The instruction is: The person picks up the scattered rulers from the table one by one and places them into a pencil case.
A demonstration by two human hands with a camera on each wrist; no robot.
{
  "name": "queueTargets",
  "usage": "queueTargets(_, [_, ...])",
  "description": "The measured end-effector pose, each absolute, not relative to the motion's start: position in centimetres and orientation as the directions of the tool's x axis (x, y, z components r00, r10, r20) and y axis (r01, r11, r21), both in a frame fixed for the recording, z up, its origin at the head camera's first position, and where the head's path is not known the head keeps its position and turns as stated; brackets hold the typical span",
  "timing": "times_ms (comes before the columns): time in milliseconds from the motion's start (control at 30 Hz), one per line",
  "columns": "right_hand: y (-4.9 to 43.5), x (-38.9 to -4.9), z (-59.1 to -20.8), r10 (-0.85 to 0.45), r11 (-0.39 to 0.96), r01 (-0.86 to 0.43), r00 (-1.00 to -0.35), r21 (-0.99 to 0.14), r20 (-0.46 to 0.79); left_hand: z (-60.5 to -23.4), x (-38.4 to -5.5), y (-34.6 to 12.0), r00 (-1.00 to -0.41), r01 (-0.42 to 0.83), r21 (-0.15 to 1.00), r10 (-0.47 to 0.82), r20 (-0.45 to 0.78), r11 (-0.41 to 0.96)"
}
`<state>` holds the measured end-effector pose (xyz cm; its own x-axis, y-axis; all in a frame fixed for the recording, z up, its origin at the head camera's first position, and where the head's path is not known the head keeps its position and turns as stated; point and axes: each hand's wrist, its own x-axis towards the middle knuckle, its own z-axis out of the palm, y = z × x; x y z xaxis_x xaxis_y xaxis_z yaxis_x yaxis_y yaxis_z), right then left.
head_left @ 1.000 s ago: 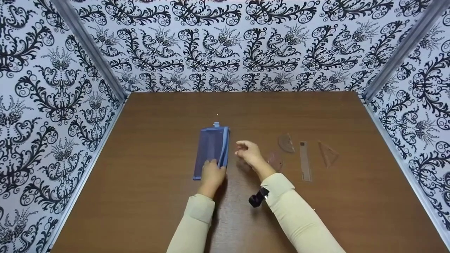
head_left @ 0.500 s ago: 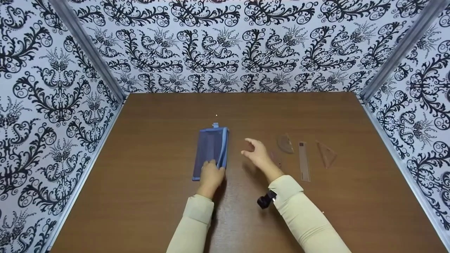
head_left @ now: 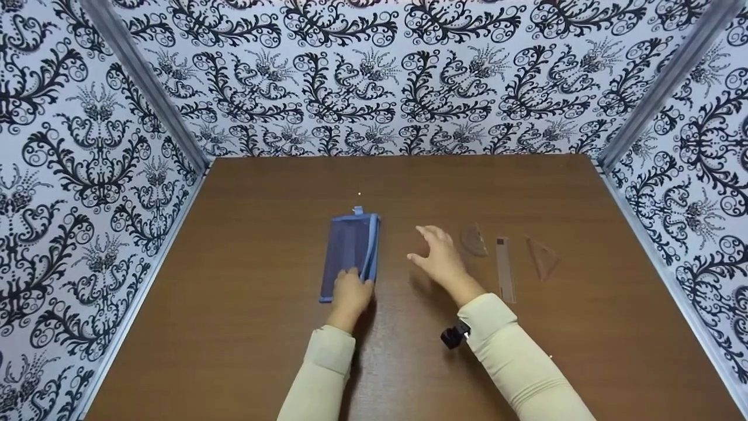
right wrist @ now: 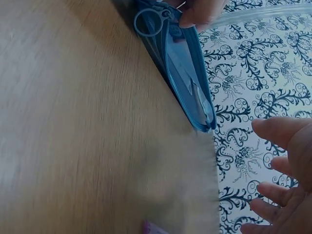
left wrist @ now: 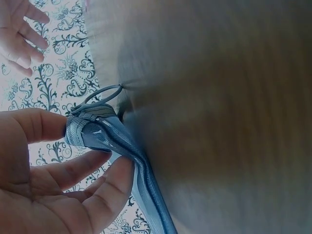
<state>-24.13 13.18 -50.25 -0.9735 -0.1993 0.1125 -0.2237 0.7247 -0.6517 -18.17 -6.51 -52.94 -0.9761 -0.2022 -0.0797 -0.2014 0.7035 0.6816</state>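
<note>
A blue mesh zip pouch lies on the brown table, long side pointing away from me. My left hand grips its near end; in the left wrist view, thumb and fingers pinch the edge beside the zip. The right wrist view shows the pouch's mouth unzipped, with a ring-shaped puller at the held end. Right of the pouch, my right hand hovers with fingers spread and nothing in them. A clear protractor is just beyond it.
Farther right lie a clear ruler and a pinkish triangular set square. A purple tip shows at the bottom of the right wrist view. Patterned walls border the table at the back and sides.
My right hand has moved right, away from the pouch, and its fingers have spread. It now covers the pinkish clear piece beside the protractor. My left hand keeps its grip in place.
</note>
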Motion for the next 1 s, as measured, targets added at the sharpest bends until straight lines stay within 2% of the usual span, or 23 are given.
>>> queueTargets(233, [14.1, -23.8, -50.2, -0.217, 0.806, -0.243, -0.97, -0.54, 0.113, -53.1, -18.0, -6.6, -0.976, -0.194, 0.673, -0.206, -0.063, 0.714])
queueTargets(400, [15.0, -23.5, -50.0, -0.218, 0.847, -0.245, -0.97, -0.471, 0.112, -53.0, -18.0, -6.6, -0.974, -0.215, 0.678, -0.207, -0.094, 0.703])
queueTargets(767, [16.6, -23.3, -50.1, -0.198, 0.895, -0.219, -0.976, -0.389, 0.094, -53.0, -18.0, -6.6, -0.976, -0.205, 0.677, -0.202, -0.084, 0.707])
queueTargets(1000, [17.8, -23.4, -50.6, -0.172, 0.905, -0.187, -0.982, -0.381, 0.074, -52.9, -18.3, -6.6, -0.975, -0.22, 0.68, -0.19, -0.12, 0.7])
